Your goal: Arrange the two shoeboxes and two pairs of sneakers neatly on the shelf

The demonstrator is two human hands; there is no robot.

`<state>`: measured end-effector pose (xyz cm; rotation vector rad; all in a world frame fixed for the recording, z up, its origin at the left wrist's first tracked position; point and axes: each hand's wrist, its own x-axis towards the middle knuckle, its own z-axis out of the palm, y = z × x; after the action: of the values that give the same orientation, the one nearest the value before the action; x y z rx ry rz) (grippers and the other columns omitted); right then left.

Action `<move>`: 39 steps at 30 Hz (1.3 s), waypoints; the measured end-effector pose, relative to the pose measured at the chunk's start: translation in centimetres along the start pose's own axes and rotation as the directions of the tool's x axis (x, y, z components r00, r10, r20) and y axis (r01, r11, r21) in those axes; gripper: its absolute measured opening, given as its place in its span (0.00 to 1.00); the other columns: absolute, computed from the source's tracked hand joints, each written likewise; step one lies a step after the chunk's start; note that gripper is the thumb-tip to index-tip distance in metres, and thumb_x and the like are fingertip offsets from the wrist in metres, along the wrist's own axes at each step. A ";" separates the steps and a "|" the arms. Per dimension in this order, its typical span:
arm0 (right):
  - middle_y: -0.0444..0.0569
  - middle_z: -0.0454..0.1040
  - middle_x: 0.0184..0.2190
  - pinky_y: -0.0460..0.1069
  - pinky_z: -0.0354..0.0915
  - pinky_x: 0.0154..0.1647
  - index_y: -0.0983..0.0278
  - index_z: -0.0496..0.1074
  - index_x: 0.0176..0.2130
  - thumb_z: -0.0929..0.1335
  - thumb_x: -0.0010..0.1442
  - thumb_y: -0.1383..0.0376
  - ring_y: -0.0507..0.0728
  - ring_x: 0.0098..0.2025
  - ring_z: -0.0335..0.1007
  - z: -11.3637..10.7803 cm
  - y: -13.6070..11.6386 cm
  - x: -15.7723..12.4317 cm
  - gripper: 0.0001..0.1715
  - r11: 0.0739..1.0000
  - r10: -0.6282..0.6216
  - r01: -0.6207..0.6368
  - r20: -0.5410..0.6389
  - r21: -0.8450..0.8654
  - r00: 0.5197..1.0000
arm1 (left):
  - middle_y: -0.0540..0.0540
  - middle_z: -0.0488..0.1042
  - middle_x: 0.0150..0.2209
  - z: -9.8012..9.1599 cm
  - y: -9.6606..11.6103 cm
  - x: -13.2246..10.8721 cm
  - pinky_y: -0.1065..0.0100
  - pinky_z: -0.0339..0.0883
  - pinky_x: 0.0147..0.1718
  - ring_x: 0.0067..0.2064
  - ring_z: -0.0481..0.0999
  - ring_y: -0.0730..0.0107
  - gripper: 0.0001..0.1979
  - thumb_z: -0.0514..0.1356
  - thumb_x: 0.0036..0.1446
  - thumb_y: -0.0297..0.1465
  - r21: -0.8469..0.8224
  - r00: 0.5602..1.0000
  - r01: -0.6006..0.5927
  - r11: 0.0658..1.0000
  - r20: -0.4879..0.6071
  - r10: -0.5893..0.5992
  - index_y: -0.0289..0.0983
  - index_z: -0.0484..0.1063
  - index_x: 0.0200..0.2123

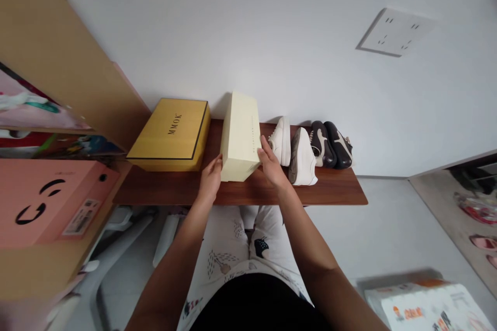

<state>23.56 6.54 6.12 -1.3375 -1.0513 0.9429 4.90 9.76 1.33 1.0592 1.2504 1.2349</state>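
Note:
A cream shoe box (239, 135) stands on a low brown wooden bench (334, 191) against the white wall. My left hand (210, 180) presses its near left corner. My right hand (271, 165) grips its right side, fingers against the box wall. Both hands hold the box between them. To the left lies a yellow box (171, 134) with dark lettering. A pair of white sneakers (293, 152) stands just right of my right hand.
A pair of dark shoes (331, 144) sits at the bench's right end. A wooden shelf unit (58, 62) with a pink box (46, 199) stands at the left. A printed package (427, 305) lies on the floor at lower right. A wall socket (394, 32) is above.

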 end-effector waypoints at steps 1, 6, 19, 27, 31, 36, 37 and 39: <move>0.42 0.58 0.70 0.60 0.59 0.69 0.53 0.56 0.70 0.62 0.66 0.47 0.57 0.70 0.58 -0.4 0.0 0.0 0.38 0.999 0.003 -0.004 0.018 0.032 1.000 | 0.38 0.76 0.56 0.0 -0.5 0.2 0.56 0.64 0.61 0.60 0.73 0.54 0.21 0.61 0.61 0.43 0.009 0.999 0.032 0.999 -0.013 -0.032 0.37 0.78 0.50; 0.47 0.66 0.66 0.60 0.60 0.68 0.58 0.67 0.64 0.66 0.62 0.43 0.60 0.68 0.61 -2.1 -0.3 -0.2 0.38 0.998 -0.015 0.015 0.009 0.057 1.000 | 0.38 0.75 0.57 0.4 -2.5 0.6 0.54 0.69 0.56 0.59 0.75 0.57 0.21 0.60 0.63 0.44 -0.157 0.947 0.316 0.936 -0.010 -0.321 0.39 0.74 0.53; 0.52 0.75 0.58 0.64 0.59 0.67 0.62 0.78 0.52 0.68 0.57 0.39 0.67 0.64 0.67 -2.9 -0.9 -1.3 0.36 0.983 0.127 -0.131 -0.036 -0.128 0.991 | 0.38 0.70 0.62 -0.4 0.1 -1.0 0.52 0.70 0.57 0.62 0.71 0.53 0.23 0.66 0.58 0.43 -0.357 0.962 0.263 0.896 0.032 -0.270 0.41 0.73 0.55; 0.53 0.80 0.51 0.60 0.65 0.61 0.64 0.79 0.49 0.71 0.56 0.42 0.65 0.57 0.73 -1.1 2.3 -1.7 0.33 0.977 0.211 -0.215 0.128 0.014 0.969 | 0.36 0.76 0.56 -1.6 -0.1 -0.8 0.53 0.66 0.60 0.59 0.74 0.52 0.31 0.68 0.54 0.46 -0.122 0.993 0.040 0.992 -0.103 -0.052 0.37 0.74 0.56; 0.53 0.82 0.47 0.59 0.66 0.60 0.65 0.79 0.49 0.71 0.55 0.42 0.64 0.55 0.74 -0.6 4.2 -1.4 0.34 0.974 0.208 -0.219 0.149 0.065 0.967 | 0.37 0.76 0.56 -2.0 -0.1 -0.4 0.54 0.65 0.61 0.58 0.75 0.52 0.30 0.69 0.53 0.45 -0.078 0.991 0.023 0.997 -0.128 -0.033 0.37 0.75 0.56; 0.52 0.80 0.51 0.57 0.65 0.61 0.63 0.78 0.51 0.72 0.55 0.43 0.63 0.57 0.73 0.1 5.5 -0.4 0.33 0.966 0.246 -0.255 0.141 0.052 0.959 | 0.37 0.76 0.56 -2.2 -0.4 0.8 0.55 0.66 0.60 0.58 0.75 0.54 0.30 0.69 0.53 0.45 -0.056 0.989 0.022 0.998 -0.144 -0.030 0.36 0.75 0.56; 0.52 0.79 0.52 0.56 0.65 0.61 0.63 0.77 0.51 0.71 0.56 0.44 0.62 0.57 0.73 0.2 5.5 -0.3 0.33 0.965 0.247 -0.257 0.140 0.053 0.959 | 0.37 0.76 0.56 -2.2 -0.5 1.0 0.56 0.66 0.60 0.58 0.75 0.54 0.30 0.69 0.53 0.45 -0.054 0.988 0.018 0.998 -0.153 -0.026 0.36 0.75 0.56; 0.52 0.78 0.53 0.56 0.65 0.61 0.63 0.77 0.51 0.71 0.57 0.45 0.62 0.57 0.73 0.4 5.6 0.0 0.32 0.967 0.238 -0.248 0.135 0.061 0.962 | 0.37 0.76 0.56 -2.2 -0.7 1.4 0.56 0.66 0.60 0.58 0.75 0.54 0.30 0.68 0.54 0.45 -0.051 0.986 0.011 0.999 -0.164 -0.019 0.35 0.75 0.56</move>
<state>23.46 6.87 0.51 -1.3773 -0.9482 1.2538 2.65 10.94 0.37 0.9253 1.3428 1.3569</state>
